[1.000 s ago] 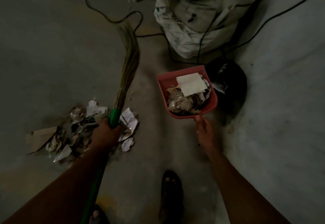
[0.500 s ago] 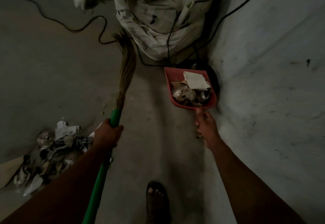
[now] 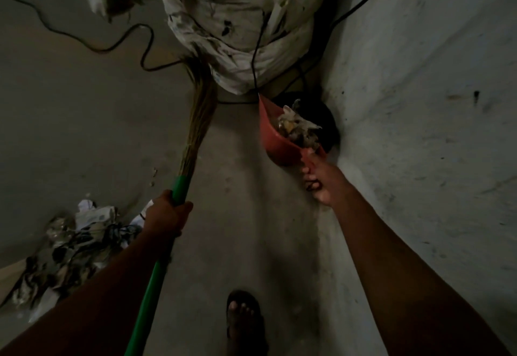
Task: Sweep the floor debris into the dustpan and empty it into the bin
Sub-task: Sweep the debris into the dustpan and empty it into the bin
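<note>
My right hand [image 3: 319, 181] grips the handle of a red dustpan [image 3: 275, 139]. The pan is tipped onto its side over a black bin [image 3: 328, 120] beside the wall, and crumpled paper debris [image 3: 298, 127] is sliding out of it toward the bin. My left hand [image 3: 166, 216] is closed around the green handle of a grass broom [image 3: 200, 118], whose bristles point away from me along the floor. A pile of torn paper debris [image 3: 70, 246] lies on the floor at the lower left.
A big white sack [image 3: 240, 28] stands just beyond the bin, with black cables [image 3: 92, 45] trailing over it and across the floor. A pale wall [image 3: 425, 132] closes off the right side. My sandalled foot [image 3: 243, 319] is at the bottom centre.
I stepped closer to the bin. My right hand carried the dustpan over it and tipped it from level onto its side, so the debris spills toward the bin. The broom moved along with me.
</note>
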A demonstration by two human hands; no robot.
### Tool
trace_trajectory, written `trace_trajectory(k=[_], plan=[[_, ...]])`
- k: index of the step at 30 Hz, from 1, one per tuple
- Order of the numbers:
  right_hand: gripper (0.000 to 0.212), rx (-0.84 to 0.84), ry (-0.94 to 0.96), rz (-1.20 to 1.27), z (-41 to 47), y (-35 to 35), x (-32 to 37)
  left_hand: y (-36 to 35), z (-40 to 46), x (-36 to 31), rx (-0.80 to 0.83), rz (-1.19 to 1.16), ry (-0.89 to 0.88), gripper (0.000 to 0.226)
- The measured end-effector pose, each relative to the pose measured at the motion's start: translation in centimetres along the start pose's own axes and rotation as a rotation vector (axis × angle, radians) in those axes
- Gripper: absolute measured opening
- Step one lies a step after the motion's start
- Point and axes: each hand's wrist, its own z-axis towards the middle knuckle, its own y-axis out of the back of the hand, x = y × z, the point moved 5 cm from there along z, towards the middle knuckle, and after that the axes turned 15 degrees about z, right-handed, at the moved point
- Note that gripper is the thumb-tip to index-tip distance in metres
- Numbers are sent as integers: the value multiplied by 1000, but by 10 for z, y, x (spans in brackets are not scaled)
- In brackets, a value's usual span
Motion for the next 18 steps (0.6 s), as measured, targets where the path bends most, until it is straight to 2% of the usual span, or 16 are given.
trace_trajectory(k=[4, 9, 13, 18], plan=[[25, 24, -37, 37, -5, -6, 3, -2, -2, 0, 21, -46, -4, 40], [28, -23, -20, 48, -8, -3, 0, 6, -11, -6, -11, -3, -25, 33], [21, 7, -50, 72, -18, -6, 2, 10, -17, -11, -10, -6, -40, 31], [26, -9, -65, 57, -19, -7, 5, 12, -24, -13, -17, -11, -28, 34]])
